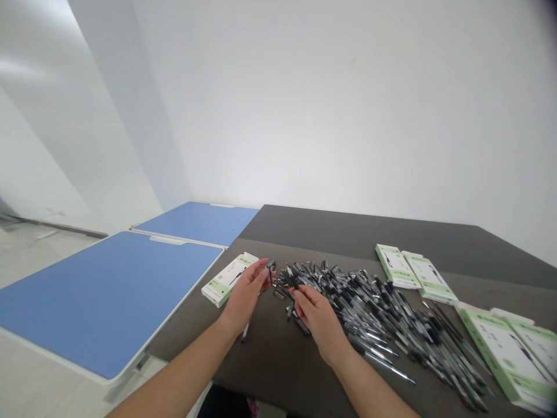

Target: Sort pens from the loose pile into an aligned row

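Observation:
A large heap of black pens lies across the dark table. My left hand is at the heap's left end, fingers curled around a pen that runs under the palm, its tip showing below the wrist. My right hand rests on the near left part of the heap, fingers bent onto the pens; what it grips, if anything, is hidden. A white and green pen box lies just left of my left hand.
Two white and green boxes lie behind the heap at the right, and two more sit at the table's right front corner. Two blue-topped tables stand to the left. A white wall is behind.

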Demonstrator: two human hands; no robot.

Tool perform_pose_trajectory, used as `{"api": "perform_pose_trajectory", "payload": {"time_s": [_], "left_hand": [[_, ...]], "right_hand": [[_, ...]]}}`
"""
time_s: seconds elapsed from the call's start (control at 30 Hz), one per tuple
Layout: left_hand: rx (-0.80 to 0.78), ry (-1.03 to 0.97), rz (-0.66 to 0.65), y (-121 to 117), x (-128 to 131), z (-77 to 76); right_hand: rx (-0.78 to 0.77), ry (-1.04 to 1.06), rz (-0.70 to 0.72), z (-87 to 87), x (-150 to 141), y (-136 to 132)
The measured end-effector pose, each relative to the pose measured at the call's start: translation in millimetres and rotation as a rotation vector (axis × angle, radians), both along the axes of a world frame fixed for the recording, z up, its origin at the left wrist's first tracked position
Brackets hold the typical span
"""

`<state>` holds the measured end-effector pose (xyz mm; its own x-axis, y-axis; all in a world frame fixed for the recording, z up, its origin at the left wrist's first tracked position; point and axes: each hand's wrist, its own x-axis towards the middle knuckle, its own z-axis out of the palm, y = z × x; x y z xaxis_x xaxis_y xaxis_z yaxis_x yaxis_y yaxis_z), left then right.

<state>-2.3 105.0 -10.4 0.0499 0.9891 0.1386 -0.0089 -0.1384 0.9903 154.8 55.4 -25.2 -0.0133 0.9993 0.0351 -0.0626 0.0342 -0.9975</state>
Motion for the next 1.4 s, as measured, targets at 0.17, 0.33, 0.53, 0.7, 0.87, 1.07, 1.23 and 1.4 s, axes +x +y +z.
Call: {"api": "perform_pose_trajectory", "payload": {"time_s": [0.17, 0.33, 0.53, 0.7, 0.87, 1.07, 1.23, 1.4], "left_hand": [[-0.223, -0.429, 0.011, -14, 1, 2.3], [-0.271, -0.496, 0.043, -15, -1, -1.5], [-0.231, -0.430, 0.001, -20, 2, -2.9], [-0.182, -0.248, 0.021, -25, 6, -0.6], [-0.190, -0.106, -0.009, -25, 4, 7.5], [-0.157, 0.008, -0.062, -22, 3, 15.5], [-0.079, 0.171, -0.121, -16, -12, 17.1], [0.222, 0.733, 0.057, -26, -46, -6.2]], "right_hand": [[0.086, -0.275, 0.091, 5.4, -4, -7], [0.198, -0.441, 0.082, 4.0, -6, -8], [0.207, -0.527, 0.076, -1.1, -6, -7], [0.230, -0.529, 0.067, -1.2, -6, -5], [0.174, -0.476, 0.071, -1.7, -8, -6], [0.063, -0.352, 0.126, -2.1, -10, -6], [0.110, -0.335, 0.130, -4.7, -8, -4], [-0.010, -0.300, 0.210, -14.5, -12, -5]]}}
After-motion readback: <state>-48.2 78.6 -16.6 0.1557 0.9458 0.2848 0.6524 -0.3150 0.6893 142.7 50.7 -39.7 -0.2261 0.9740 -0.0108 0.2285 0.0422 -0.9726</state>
